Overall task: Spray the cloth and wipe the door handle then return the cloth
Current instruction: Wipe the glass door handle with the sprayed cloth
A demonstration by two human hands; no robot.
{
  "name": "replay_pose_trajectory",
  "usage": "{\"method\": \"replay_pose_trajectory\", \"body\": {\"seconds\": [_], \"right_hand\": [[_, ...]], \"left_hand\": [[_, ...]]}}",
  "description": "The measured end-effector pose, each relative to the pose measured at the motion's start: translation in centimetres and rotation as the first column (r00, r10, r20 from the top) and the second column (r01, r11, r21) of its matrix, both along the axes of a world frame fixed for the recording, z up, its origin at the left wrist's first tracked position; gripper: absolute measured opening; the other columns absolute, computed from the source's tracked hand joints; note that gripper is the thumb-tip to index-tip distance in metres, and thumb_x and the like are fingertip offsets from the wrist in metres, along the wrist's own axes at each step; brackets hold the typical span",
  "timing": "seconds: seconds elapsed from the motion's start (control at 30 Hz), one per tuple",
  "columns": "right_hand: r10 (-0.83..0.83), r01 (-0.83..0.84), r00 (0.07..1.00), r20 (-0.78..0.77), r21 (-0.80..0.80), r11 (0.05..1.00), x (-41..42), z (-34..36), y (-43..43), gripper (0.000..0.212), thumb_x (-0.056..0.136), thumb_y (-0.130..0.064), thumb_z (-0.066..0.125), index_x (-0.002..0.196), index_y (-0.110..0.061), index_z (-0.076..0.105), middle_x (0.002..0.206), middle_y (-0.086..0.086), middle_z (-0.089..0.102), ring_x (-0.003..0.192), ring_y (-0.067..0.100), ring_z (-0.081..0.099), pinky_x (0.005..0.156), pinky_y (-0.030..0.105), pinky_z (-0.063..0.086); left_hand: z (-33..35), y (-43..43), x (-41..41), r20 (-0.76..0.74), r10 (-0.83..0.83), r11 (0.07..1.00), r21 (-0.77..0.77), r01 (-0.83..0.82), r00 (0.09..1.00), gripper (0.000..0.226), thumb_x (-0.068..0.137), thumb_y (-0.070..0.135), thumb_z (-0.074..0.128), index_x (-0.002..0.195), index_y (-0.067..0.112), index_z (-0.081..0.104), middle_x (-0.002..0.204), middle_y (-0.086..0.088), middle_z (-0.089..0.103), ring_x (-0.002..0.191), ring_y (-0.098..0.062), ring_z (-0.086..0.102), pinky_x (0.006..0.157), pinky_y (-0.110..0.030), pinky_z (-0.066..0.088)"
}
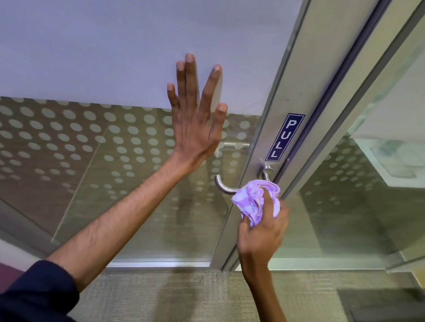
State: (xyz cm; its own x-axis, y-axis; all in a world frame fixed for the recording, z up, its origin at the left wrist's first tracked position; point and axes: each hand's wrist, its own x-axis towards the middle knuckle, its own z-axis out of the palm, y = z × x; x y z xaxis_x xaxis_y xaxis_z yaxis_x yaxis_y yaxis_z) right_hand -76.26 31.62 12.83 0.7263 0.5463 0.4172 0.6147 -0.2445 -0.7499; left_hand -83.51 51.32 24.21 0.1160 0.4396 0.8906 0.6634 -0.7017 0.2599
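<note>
A silver lever door handle sticks out from the metal stile of a glass door, just below a blue PULL sign. My right hand grips a bunched purple cloth and presses it against the inner part of the handle, hiding that stretch of the lever. The handle's curved free end shows to the left of the cloth. My left hand lies flat on the door glass above and left of the handle, fingers spread, holding nothing. No spray bottle is in view.
The door's lower glass has a band of white dots. A metal door frame and a glass side panel stand to the right. Beige carpet covers the floor, with my shoe tips at the bottom edge.
</note>
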Motion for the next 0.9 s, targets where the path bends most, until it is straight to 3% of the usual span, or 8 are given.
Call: {"method": "replay_pose_trajectory", "body": {"seconds": [0.1,0.2,0.37,0.47,0.53,0.67,0.8,0.9], "right_hand": [[0.033,-0.032,0.999,0.027,-0.021,0.999,-2.2,0.6,0.3,0.076,0.056,0.006,0.07,0.13,-0.01,0.06,0.13,0.018,0.053,0.111,0.041,0.053,0.09,0.04,0.046],[0.179,-0.175,0.983,0.048,-0.076,0.982,-5.0,1.1,0.2,0.082,0.055,0.0,0.071,0.131,-0.028,0.055,0.127,0.006,0.055,0.107,0.028,0.052,0.084,0.029,0.043],[0.434,-0.435,0.878,-0.203,0.044,0.899,-7.6,1.4,-1.2,0.067,0.066,-0.014,0.077,0.129,-0.031,0.06,0.127,-0.007,0.052,0.115,0.015,0.058,0.095,0.028,0.049],[0.432,-0.395,0.847,-0.311,0.177,0.902,-6.4,1.9,-2.7,0.064,0.068,-0.002,0.077,0.125,-0.029,0.063,0.124,-0.005,0.053,0.113,0.008,0.06,0.092,0.018,0.048],[0.396,-0.338,0.853,-0.34,0.219,0.915,-5.3,2.6,-3.6,0.06,0.068,-0.006,0.071,0.121,-0.033,0.062,0.119,-0.001,0.056,0.108,0.004,0.061,0.086,0.011,0.046],[0.285,-0.197,0.842,-0.459,0.231,0.953,-3.0,3.2,-5.4,0.041,0.065,-0.036,0.075,0.105,-0.044,0.065,0.106,-0.016,0.061,0.101,0.003,0.065,0.082,0.019,0.049],[0.291,-0.206,0.86,-0.42,0.236,0.95,-0.9,3.6,-7.3,0.039,0.072,-0.017,0.08,0.091,-0.048,0.067,0.09,-0.031,0.065,0.08,-0.009,0.064,0.07,0.011,0.051],[0.227,-0.113,0.857,-0.463,0.262,0.958,0.6,3.9,-9.1,0.039,0.065,-0.023,0.083,0.092,-0.048,0.068,0.093,-0.026,0.07,0.079,-0.006,0.066,0.063,0.021,0.055]], "left_hand": [[0.1,-0.2,0.0,-0.009,0.011,1.0,-0.013,-0.011,1.0,0.062,0.104,0.049,0.015,0.156,0.017,0.028,0.162,-0.025,0.011,0.152,-0.011,-0.026,0.123,-0.04,-0.017],[0.2,-0.6,0.1,0.0,0.011,0.999,-0.041,-0.011,1.0,0.062,0.105,0.049,0.015,0.156,0.017,0.027,0.162,-0.027,0.013,0.151,-0.011,-0.027,0.123,-0.04,-0.016],[0.6,-1.6,0.0,0.02,-0.055,0.994,-0.089,0.057,0.998,0.059,0.105,0.045,0.023,0.157,0.016,0.027,0.164,-0.03,0.013,0.155,-0.034,-0.005,0.124,-0.043,-0.011],[0.8,-2.3,-0.1,0.047,-0.086,0.988,-0.127,0.091,0.995,0.058,0.105,0.039,0.034,0.157,0.015,0.026,0.164,-0.032,0.01,0.153,-0.041,-0.001,0.124,-0.045,-0.008],[1.0,-2.9,-0.4,0.068,-0.096,0.985,-0.138,0.104,0.993,0.059,0.104,0.038,0.036,0.157,0.015,0.026,0.164,-0.032,0.008,0.153,-0.042,-0.001,0.124,-0.043,-0.011],[0.7,-4.7,-0.3,0.111,-0.159,0.968,-0.177,0.177,0.981,0.059,0.104,0.035,0.041,0.157,0.016,0.025,0.165,-0.029,0.007,0.154,-0.039,-0.002,0.125,-0.04,-0.011],[-1.3,-7.6,0.2,0.131,-0.254,0.921,-0.269,0.281,0.958,0.062,0.102,0.032,0.046,0.156,0.01,0.027,0.168,-0.024,0.005,0.158,-0.031,-0.007,0.128,-0.042,-0.007],[-3.5,-10.5,1.4,0.186,-0.38,0.825,-0.374,0.423,0.906,0.06,0.1,0.031,0.05,0.153,0.011,0.033,0.17,-0.013,0.003,0.158,-0.02,-0.011,0.13,-0.043,0.001]]}}
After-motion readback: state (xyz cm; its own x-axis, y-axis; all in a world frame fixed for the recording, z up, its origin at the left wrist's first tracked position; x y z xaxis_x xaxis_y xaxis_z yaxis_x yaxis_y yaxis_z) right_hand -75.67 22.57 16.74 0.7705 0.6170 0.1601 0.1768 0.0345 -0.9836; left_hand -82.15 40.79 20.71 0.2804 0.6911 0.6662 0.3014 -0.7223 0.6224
